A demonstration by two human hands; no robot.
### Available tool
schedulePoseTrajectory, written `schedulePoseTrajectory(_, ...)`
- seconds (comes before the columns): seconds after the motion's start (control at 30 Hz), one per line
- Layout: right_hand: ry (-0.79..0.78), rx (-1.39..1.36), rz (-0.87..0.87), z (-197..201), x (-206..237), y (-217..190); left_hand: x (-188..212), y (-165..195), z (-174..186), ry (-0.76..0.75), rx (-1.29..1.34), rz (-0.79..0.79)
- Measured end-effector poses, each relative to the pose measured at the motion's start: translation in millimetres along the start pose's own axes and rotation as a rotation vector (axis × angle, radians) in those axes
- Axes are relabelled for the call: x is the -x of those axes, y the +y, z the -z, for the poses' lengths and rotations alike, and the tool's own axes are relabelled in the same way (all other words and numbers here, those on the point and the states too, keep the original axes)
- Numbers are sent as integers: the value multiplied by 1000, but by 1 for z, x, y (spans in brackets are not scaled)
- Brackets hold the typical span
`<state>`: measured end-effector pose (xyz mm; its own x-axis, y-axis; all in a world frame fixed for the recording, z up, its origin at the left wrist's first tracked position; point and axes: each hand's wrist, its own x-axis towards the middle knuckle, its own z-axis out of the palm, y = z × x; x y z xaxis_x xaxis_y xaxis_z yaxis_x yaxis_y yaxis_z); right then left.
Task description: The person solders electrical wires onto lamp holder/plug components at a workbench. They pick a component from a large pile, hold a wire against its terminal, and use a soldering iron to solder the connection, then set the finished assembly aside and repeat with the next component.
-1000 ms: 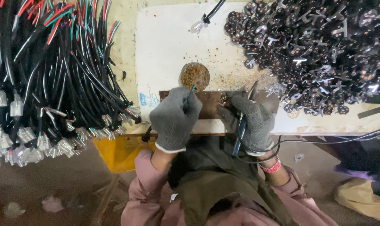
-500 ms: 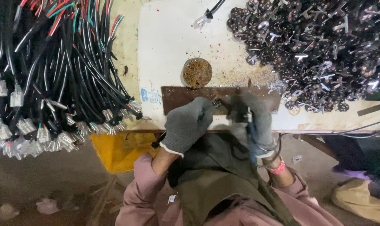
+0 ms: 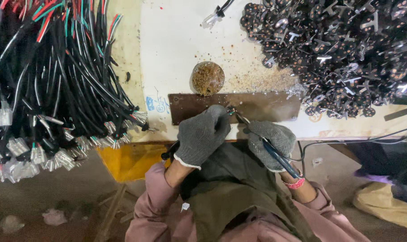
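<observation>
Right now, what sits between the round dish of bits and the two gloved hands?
In the head view, the brown metal strip lies across the bench between the round dish and the left hand and right hand.

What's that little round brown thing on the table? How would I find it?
Start at the white table. Just above the long brown plate, near its left end, sits the small round dish. It alone is round, with speckled golden-brown bits inside.

hands (image 3: 239,136) drawn back, soldering iron (image 3: 275,154) lowered
</observation>
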<state>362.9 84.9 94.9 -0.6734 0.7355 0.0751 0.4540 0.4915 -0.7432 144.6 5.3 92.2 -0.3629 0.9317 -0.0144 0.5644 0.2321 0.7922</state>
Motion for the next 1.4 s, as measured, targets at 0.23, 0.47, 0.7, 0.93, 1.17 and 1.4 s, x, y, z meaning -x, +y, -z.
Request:
schedulePoseTrajectory(0.23, 2, -17, 8, 0, 2, 2, -1, 1, 0, -14, 7, -11)
schedulePoseTrajectory(0.47, 32, -4, -53, -4, 6, 3, -2, 8, 4, -28, 19, 15)
schedulePoseTrajectory(0.7, -3, -13, -25, -1, -4, -3, -7, 13, 11, -87, 22, 44)
schedulePoseTrajectory(0.93, -100, 82, 302, 6, -15, -8, -2, 15, 3, 21, -35, 33)
schedulePoseTrajectory(1.17, -165, -11, 203, 6, -13, -5, 3, 18, -10, 158, -170, -89)
schedulePoseTrajectory(1.4, -110, -72, 228, 7, -11, -1, 4, 15, -11, 135, -154, -103)
